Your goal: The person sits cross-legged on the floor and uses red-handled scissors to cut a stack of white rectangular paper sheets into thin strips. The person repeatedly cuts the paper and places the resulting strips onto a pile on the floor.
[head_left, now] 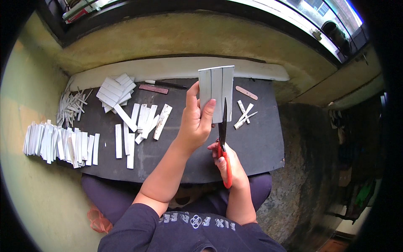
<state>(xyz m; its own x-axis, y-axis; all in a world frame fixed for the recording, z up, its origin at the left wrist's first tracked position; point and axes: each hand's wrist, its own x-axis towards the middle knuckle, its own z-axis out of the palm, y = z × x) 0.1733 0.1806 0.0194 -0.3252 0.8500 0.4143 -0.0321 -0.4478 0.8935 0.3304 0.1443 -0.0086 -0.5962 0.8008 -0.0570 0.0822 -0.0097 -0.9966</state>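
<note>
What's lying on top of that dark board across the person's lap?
On the dark board lie loose white strips, a stack of white pieces, a reddish bar and a few crossed sticks. The left hand and forearm cover part of its surface.

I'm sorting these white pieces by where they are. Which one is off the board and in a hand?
The wide white sheet with lengthwise lines, held upright in the left hand. All the other strips lie flat.

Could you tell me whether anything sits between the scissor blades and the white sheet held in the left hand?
Nothing visible does. The scissors in the right hand point up at the lower edge of the white sheet, which the left hand grips on its left side, clear of the blades.
</note>
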